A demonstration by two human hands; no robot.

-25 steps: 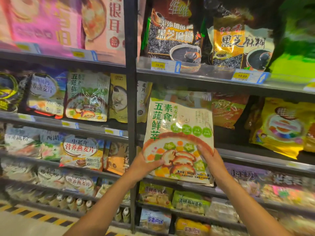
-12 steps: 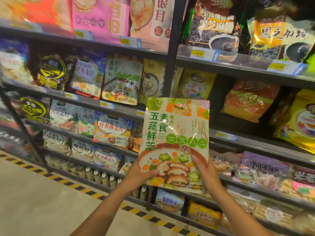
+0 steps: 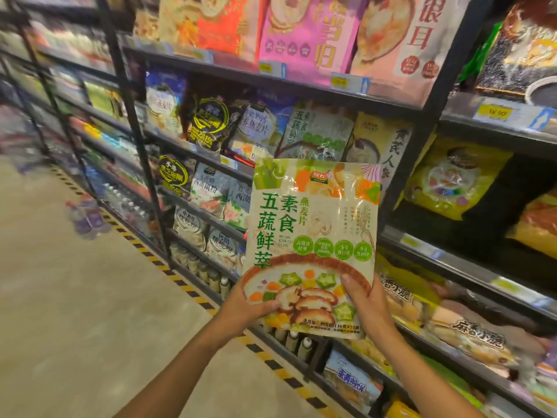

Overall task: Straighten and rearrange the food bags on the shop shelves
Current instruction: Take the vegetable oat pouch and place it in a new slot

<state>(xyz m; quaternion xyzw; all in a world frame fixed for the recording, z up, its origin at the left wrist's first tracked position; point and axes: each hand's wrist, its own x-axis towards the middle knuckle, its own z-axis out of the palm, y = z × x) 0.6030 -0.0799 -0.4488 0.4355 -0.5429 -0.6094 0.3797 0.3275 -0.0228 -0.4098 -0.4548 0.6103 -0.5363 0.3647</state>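
Both hands, left [image 3: 241, 306] and right [image 3: 369, 301], clamped oat bag [image 3: 312, 245] by bottom corners, upright, clear of shelves [image 3: 301, 86]. Since a second ago we swung left; matching bag [image 3: 313, 131] now at 12 o'clock, likely its slot.

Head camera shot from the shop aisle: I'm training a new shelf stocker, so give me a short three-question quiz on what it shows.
1. True or false: the oatmeal bag is held by both the left hand and the right hand.
2. Where do the hands grip the bag? A) top corners B) bottom corners C) the middle of each side
3. Fill in: a matching bag with the same green lettering stands on the shelf ____ the held bag.

Key: 1 true. 2 B. 3 above.
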